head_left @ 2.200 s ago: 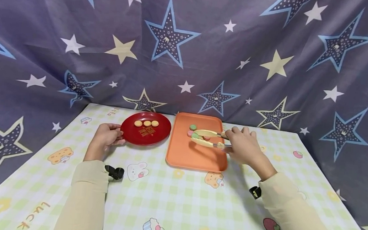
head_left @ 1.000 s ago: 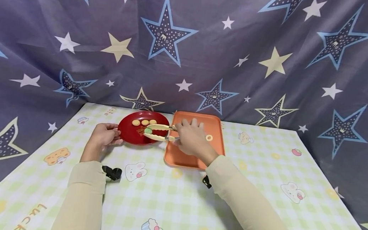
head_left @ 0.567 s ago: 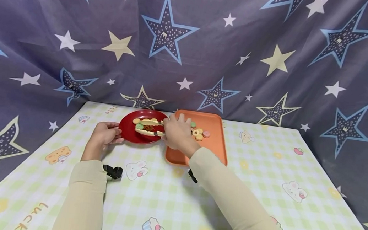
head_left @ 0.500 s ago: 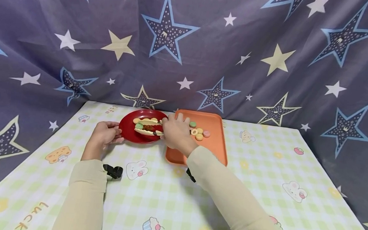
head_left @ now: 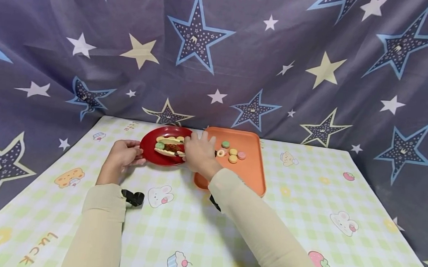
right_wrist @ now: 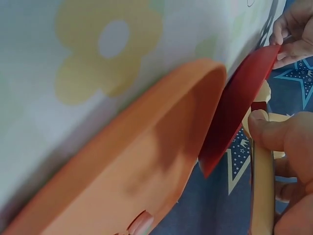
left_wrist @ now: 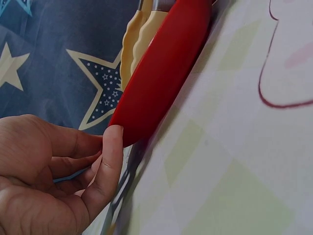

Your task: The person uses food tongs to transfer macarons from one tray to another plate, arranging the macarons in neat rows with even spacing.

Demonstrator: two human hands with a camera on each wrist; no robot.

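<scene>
My left hand (head_left: 123,155) pinches the left rim of a red plate (head_left: 147,147); the left wrist view shows fingertips at the plate's edge. In my right hand (head_left: 199,152) is a pair of tongs (head_left: 166,152) with cream, wavy-edged tips, which reach over the plate from the right. A green macaron (head_left: 159,145) sits between the far ends of the tips. Whether it touches the plate is hard to tell. Behind the tongs, yellow macarons (head_left: 180,138) lie on the plate, partly covered. The right wrist view shows my thumb pressed along the tongs' handle (right_wrist: 262,186).
Right of the plate stands an orange tray (head_left: 248,181) holding several macarons: a green one (head_left: 225,144), a pink one (head_left: 241,155), yellow ones (head_left: 232,159) and a ring-shaped piece (head_left: 221,153). A checked cloth (head_left: 177,230) covers the table; a star-patterned curtain (head_left: 234,60) hangs behind.
The tongs have moved left from the tray to above the plate, bringing a green macaron along. Over the last half second they shift only slightly. My left hand keeps its place at the rim.
</scene>
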